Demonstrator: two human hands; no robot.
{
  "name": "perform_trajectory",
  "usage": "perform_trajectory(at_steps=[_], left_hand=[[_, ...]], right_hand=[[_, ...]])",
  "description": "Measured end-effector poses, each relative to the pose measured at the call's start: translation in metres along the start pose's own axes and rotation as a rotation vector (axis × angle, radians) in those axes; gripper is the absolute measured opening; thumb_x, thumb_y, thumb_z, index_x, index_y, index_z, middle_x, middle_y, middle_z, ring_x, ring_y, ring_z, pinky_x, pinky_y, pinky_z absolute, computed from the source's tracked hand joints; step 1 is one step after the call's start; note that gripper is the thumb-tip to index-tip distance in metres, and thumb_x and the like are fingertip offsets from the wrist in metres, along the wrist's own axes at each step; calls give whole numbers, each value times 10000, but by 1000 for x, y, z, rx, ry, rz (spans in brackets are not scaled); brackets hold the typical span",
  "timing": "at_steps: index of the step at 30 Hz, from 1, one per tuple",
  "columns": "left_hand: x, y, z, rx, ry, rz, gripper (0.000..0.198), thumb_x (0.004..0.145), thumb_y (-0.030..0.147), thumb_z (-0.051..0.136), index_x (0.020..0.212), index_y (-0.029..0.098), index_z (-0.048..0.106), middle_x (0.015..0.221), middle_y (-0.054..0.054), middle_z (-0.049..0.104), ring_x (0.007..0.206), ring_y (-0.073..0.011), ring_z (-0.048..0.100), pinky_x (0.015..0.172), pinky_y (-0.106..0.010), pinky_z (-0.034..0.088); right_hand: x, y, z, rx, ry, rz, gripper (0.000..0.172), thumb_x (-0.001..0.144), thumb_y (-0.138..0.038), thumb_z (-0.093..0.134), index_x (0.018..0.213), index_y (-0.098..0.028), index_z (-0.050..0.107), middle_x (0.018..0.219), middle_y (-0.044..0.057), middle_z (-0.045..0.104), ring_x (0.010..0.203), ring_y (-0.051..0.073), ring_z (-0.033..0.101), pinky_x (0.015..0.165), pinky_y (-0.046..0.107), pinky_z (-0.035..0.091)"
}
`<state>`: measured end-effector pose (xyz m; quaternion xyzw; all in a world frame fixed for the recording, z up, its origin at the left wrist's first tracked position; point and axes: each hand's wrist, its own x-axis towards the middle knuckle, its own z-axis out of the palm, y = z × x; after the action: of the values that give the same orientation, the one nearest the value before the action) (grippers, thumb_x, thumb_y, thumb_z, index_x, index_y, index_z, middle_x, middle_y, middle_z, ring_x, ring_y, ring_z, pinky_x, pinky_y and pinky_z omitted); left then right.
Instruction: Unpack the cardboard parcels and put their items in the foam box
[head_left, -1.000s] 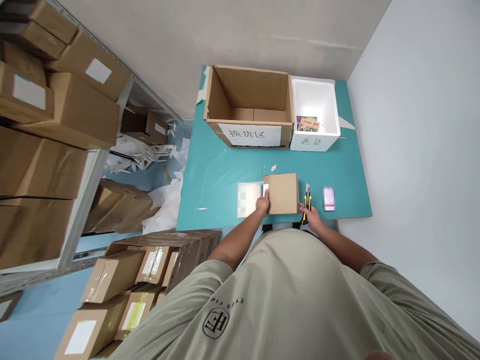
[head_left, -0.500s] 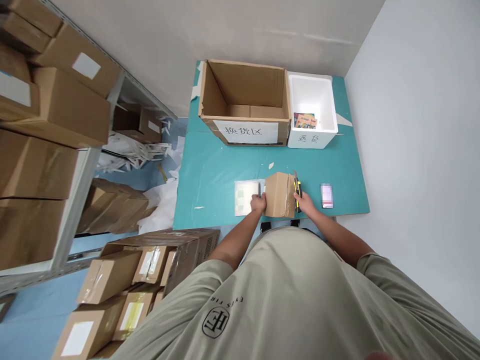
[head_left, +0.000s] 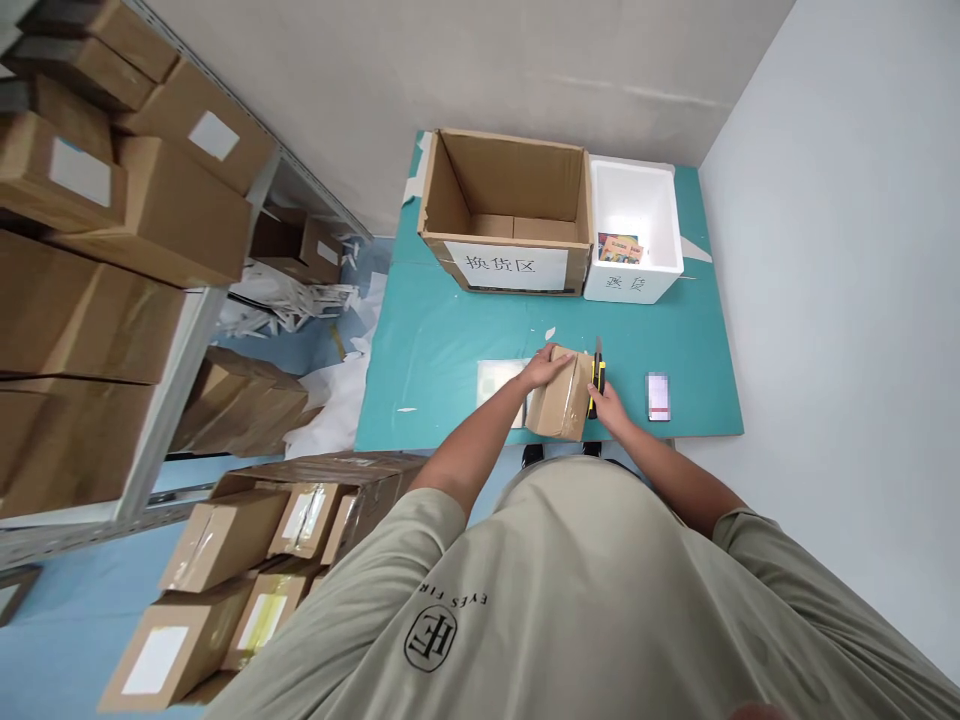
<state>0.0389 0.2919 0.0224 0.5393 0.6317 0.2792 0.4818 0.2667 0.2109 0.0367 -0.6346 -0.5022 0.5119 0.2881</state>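
A small taped cardboard box (head_left: 561, 403) stands tilted on its edge on the teal table (head_left: 450, 340). My left hand (head_left: 547, 367) lies across the top of the box and holds it steady. My right hand (head_left: 609, 405) is closed round a yellow and black utility knife (head_left: 598, 377), whose blade rests against the right side of the box. A white sheet of paper (head_left: 499, 382) lies just left of the box, partly under my left arm.
A phone (head_left: 658, 396) lies right of the knife. At the table's far edge stand an open labelled cardboard carton (head_left: 510, 262) and a white foam box (head_left: 637, 275) with colourful packets inside. Shelves of cartons (head_left: 112, 220) fill the left; more boxes (head_left: 225, 560) sit on the floor.
The box was lying flat, then got tipped up on edge. My left hand moved from its left side to its top. My right hand lifted the knife off the table to the box's right side.
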Motion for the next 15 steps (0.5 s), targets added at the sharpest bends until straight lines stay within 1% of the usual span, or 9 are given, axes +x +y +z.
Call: perform_trajectory(at_steps=[2, 4, 6, 8, 11, 15], left_hand=[[-12, 4, 6, 33, 31, 80, 674, 976, 810, 718, 1345, 246, 707, 1445, -197, 710, 1461, -397, 645, 1246, -578, 535], [-28, 6, 10, 69, 120, 218, 701, 982, 804, 729, 1405, 251, 646, 1578, -209, 608, 1578, -393, 547, 1314, -588, 480], [-43, 6, 12, 113, 199, 374, 763, 960, 796, 774, 1466, 257, 586, 1674, -219, 512, 1646, -407, 474, 1349, -624, 442], [-55, 4, 12, 156, 237, 476, 814, 943, 782, 805, 1510, 262, 540, 1707, -226, 469, 1668, -427, 448, 1357, -667, 428], [-66, 1, 13, 198, 266, 531, 803, 971, 761, 779, 1534, 252, 515, 1666, -230, 499, 1655, -440, 464, 1366, -710, 413], [-73, -1, 21, 224, 281, 571, 734, 1023, 729, 722, 1532, 234, 536, 1605, -224, 551, 1651, -438, 472, 1383, -723, 400]], right_hand=[[-1, -3, 3, 51, 36, -6, 534, 1048, -681, 639, 1339, -241, 722, 1216, 94, 830, 1220, 314, 762, 1095, 464, 611], [-1, -5, 2, 61, 60, -20, 524, 1043, -674, 638, 1335, -246, 716, 1275, 106, 822, 1272, 330, 746, 1118, 482, 600], [0, -9, -3, 42, 62, -54, 514, 1044, -678, 628, 1322, -254, 706, 1316, 113, 814, 1304, 335, 733, 1126, 483, 594], [1, -12, -9, -2, 47, -80, 505, 1051, -689, 605, 1293, -255, 697, 1316, 123, 810, 1294, 338, 735, 1112, 480, 596], [-1, -19, -20, -122, 30, -110, 486, 1072, -689, 564, 1240, -250, 688, 1282, 144, 805, 1244, 347, 749, 1081, 485, 599], [-15, -30, -36, -323, 63, -184, 474, 1131, -666, 487, 1195, -245, 695, 1169, 149, 805, 1148, 352, 757, 1035, 481, 602]])
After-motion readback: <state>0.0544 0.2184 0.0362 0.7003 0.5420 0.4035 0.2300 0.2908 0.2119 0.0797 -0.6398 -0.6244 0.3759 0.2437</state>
